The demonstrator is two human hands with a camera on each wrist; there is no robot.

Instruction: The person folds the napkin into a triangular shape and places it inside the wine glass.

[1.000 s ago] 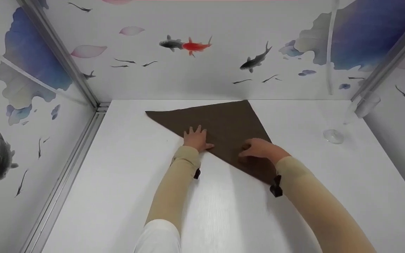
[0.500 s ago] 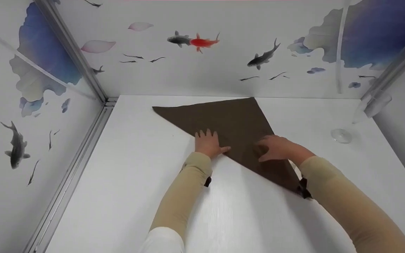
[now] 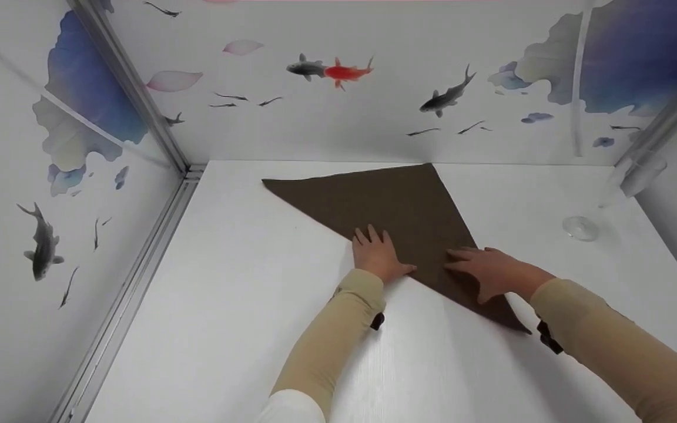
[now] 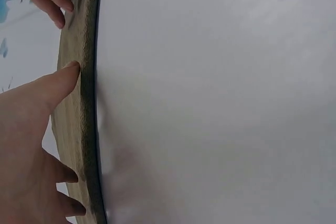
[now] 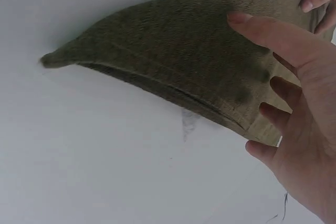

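Observation:
A brown cloth [image 3: 385, 200], folded into a triangle, lies on the white table with its long edge slanting toward the person. My left hand [image 3: 376, 255] rests on that long edge, fingers spread and thumb pointing right. Nearer the cloth's right corner, my right hand [image 3: 494, 273] is over the fabric with its fingers extended. In the right wrist view the corner of the cloth [image 5: 173, 45] narrows to a tip, and its layers part slightly along one side. The left wrist view shows the left thumb [image 4: 65, 80] at the thick folded edge. Neither hand grips the fabric.
At the right of the white table [image 3: 244, 294] are a clear round disc [image 3: 580, 228] and a clear cup-shaped piece [image 3: 644, 173]; whether they join is hard to tell. Walls painted with fish [image 3: 347, 71] enclose the back and sides, with a metal rail [image 3: 133, 282] at left.
Both hands have moved right and nearer the person along the cloth. The right hand's fingers, bent before, are straighter now. The head view has also shifted a little.

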